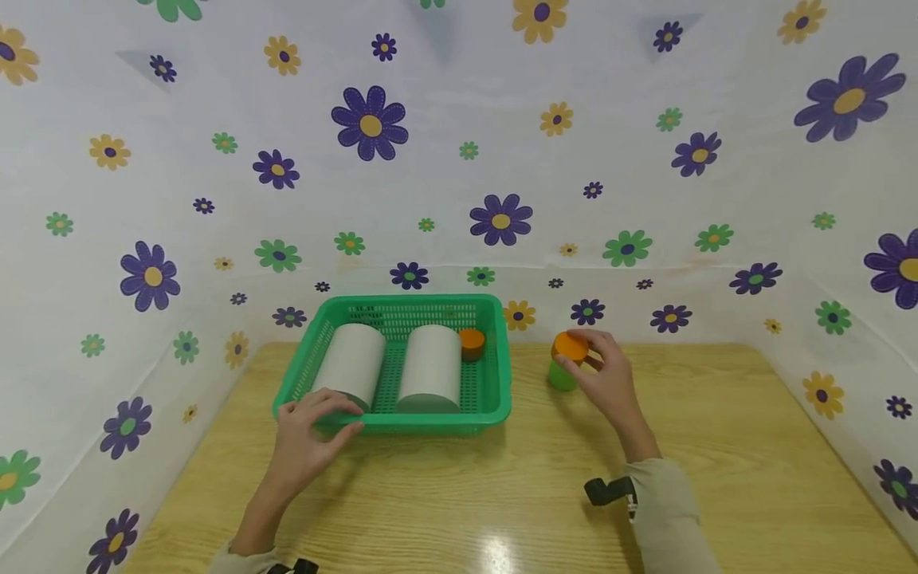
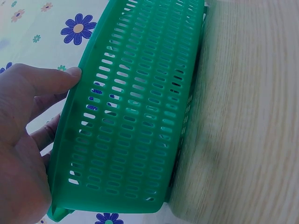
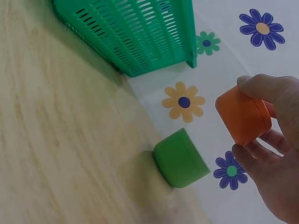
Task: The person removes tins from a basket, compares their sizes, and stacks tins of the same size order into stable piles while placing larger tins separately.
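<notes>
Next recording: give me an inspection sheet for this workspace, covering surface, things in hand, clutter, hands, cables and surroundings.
Surface: light wooden table, with a glare spot near the front edge.
Things in hand: orange cup held just above the green cup, which stands on the table; green basket holds two white cylinders lying side by side and a second orange cup.
Clutter: nothing seen.
Hands: right hand grips the orange cup; left hand holds the basket's near rim.
Cables: nothing seen.
Surroundings: white flower-print cloth behind and on both sides.
</notes>
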`<action>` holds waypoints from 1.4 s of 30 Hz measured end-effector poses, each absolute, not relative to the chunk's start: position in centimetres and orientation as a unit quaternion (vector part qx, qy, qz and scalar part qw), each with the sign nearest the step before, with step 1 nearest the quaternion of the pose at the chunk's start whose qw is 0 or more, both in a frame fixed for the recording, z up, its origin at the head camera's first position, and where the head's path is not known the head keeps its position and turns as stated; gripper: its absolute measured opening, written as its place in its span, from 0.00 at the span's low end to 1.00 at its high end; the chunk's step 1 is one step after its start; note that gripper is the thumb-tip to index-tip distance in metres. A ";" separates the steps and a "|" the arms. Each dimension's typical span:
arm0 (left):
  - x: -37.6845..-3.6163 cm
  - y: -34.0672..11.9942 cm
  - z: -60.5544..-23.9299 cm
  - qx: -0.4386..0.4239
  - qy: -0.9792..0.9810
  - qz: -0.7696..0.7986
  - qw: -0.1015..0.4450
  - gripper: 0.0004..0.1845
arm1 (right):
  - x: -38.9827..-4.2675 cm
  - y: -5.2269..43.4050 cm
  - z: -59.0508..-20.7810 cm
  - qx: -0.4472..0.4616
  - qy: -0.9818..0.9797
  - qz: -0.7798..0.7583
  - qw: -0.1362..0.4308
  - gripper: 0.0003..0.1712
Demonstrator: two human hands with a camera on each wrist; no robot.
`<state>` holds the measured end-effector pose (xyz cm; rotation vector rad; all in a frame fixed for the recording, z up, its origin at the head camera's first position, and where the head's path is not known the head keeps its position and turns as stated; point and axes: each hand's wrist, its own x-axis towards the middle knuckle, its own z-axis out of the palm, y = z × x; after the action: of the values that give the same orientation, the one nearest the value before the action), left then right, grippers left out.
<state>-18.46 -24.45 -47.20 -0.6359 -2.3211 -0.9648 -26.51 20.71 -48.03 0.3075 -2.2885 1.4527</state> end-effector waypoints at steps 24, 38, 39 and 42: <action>-18.2 -24.7 -47.4 -0.239 -0.858 -0.362 0.276 0.16 | -26.4 20.1 -50.2 0.077 -0.805 0.550 0.207 0.25; -18.3 -24.4 -47.2 -0.234 -0.860 -0.362 0.272 0.15 | -27.0 20.7 -51.1 0.069 -0.814 0.547 0.183 0.26; -18.3 -24.4 -47.3 -0.235 -0.860 -0.361 0.272 0.15 | -27.0 20.7 -51.1 0.070 -0.814 0.547 0.183 0.26; -18.5 -24.4 -47.3 -0.236 -0.859 -0.360 0.276 0.14 | -27.1 20.7 -51.0 0.071 -0.812 0.550 0.183 0.27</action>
<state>-18.48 -24.43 -47.26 -0.6350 -2.3096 -0.9671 -27.08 20.72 -51.00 0.2003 -2.2905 1.5508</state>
